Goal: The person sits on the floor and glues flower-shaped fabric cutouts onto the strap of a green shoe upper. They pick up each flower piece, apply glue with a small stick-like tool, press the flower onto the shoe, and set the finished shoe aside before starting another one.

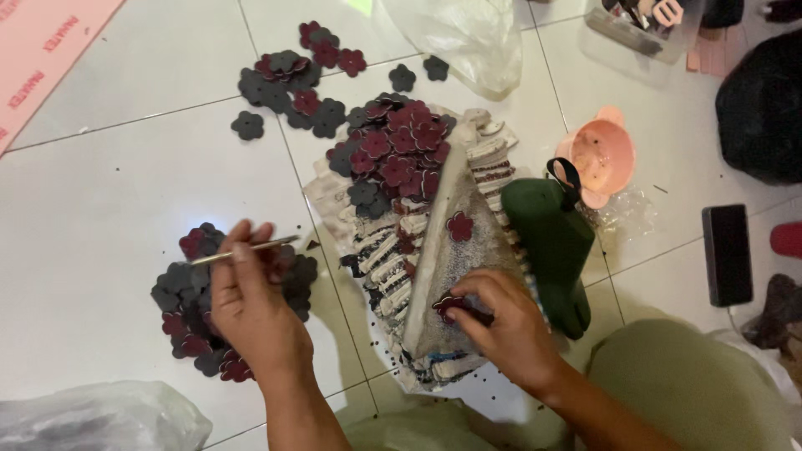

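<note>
Metal rod [242, 249] level, tip right | left hand [251, 305] fingers clamped | right hand [501, 321] fingers pinch flower [451, 305]

flower pile [399, 146] behind board [455, 250] — bowl [597, 154] right

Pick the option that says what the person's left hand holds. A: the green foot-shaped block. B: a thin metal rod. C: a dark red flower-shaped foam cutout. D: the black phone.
B: the left hand pinches a thin metal rod over a pile of dark grey and red flower-shaped cutouts on the white tiled floor.
</note>
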Action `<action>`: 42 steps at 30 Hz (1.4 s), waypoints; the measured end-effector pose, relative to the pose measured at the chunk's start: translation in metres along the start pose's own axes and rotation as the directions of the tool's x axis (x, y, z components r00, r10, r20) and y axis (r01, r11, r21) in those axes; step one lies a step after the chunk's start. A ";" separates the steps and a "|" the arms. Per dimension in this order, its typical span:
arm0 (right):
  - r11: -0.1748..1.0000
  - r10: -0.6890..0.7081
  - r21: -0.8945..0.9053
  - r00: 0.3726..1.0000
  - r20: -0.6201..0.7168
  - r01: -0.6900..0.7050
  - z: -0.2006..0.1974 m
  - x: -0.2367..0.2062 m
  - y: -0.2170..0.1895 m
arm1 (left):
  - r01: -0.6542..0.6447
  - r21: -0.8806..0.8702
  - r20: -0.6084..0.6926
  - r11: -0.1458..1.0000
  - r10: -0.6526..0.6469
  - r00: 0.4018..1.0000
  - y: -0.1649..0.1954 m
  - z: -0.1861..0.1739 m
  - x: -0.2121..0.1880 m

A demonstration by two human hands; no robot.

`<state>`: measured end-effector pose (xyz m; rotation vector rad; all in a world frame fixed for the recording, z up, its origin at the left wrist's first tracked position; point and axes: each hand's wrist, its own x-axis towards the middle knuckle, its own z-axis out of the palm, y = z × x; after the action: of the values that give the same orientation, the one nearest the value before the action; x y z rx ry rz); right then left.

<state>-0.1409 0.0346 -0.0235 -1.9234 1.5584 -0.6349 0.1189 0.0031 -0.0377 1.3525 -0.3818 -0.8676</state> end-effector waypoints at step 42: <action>0.973 0.186 -0.010 0.807 -0.560 -0.231 -0.021 0.007 0.106 | -0.014 0.213 0.412 0.977 -0.077 0.908 -0.093 0.094 -0.071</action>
<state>-0.2281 0.0086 -0.0821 -1.6593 2.1447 -1.1242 -0.0222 -0.0074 -0.0885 1.3639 -0.8068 -1.1743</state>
